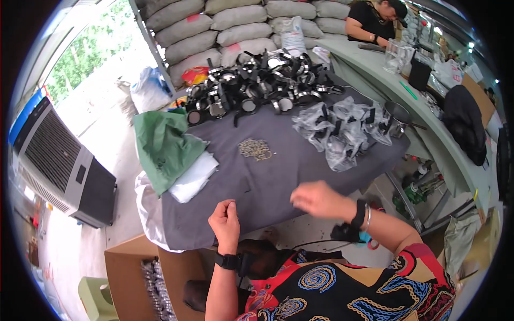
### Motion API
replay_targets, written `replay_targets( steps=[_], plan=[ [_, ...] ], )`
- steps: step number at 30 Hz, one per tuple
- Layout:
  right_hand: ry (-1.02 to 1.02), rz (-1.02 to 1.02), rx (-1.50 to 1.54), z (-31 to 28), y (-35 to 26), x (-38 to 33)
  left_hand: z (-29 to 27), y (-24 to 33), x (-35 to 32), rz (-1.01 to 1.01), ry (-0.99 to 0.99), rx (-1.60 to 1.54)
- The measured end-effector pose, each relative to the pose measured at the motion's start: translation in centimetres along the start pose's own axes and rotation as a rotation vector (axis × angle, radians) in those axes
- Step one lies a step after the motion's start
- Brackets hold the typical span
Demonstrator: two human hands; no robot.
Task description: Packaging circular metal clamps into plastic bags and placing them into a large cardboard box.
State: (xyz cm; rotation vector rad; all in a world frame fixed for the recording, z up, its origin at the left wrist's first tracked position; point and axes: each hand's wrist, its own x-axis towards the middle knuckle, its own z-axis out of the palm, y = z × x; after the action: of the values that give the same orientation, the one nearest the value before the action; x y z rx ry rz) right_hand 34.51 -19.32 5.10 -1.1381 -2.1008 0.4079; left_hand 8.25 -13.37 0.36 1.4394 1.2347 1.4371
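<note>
My left hand [225, 222] hovers over the near edge of a table draped in dark grey cloth [267, 176], fingers pinched together; whether it holds something small I cannot tell. My right hand [317, 199] is blurred, just above the cloth to the right, fingers curled with nothing visible in them. A small heap of brass-coloured metal pieces [255, 148] lies in the middle of the cloth, beyond both hands. A big pile of black round parts with straps [257, 85] covers the far side. Clear plastic bags [337, 131] holding black parts lie at the right.
A green bag [163, 144] and white plastic sheet [193, 175] lie at the table's left. A cardboard box [144, 278] with bagged items stands at lower left. A grey cooler unit [59, 163] is left. Stacked sacks [225, 24] behind. Another person [375, 18] sits at a long counter [375, 80].
</note>
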Motion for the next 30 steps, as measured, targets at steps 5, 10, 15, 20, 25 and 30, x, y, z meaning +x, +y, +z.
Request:
replay_targets(
  steps=[5, 10, 15, 20, 25, 30],
  plan=[
    [0.304, 0.025, -0.381, -5.6, 5.2, 4.4, 1.6, -2.1, 0.1, 0.278, 0.014, 0.376],
    [0.393, -0.165, -0.748, -6.0, 10.2, 9.7, 1.8, -1.6, -0.3, 0.243, 0.005, 0.397],
    [0.067, 0.41, -1.168, -5.6, 14.7, 10.7, 1.6, -2.1, -0.3, 0.327, 0.015, 0.437],
    [0.121, 0.178, -1.104, -7.7, 15.7, 9.6, 1.7, -1.6, 0.2, 0.328, 0.013, 0.466],
    [0.313, -0.109, -0.893, -9.7, 11.4, 10.2, 2.6, 0.4, 0.7, 0.654, -0.177, 0.717],
    [0.045, 0.386, 0.564, -5.4, 5.0, 8.9, 3.0, -0.3, 2.2, 0.505, -0.226, 1.063]
  ],
)
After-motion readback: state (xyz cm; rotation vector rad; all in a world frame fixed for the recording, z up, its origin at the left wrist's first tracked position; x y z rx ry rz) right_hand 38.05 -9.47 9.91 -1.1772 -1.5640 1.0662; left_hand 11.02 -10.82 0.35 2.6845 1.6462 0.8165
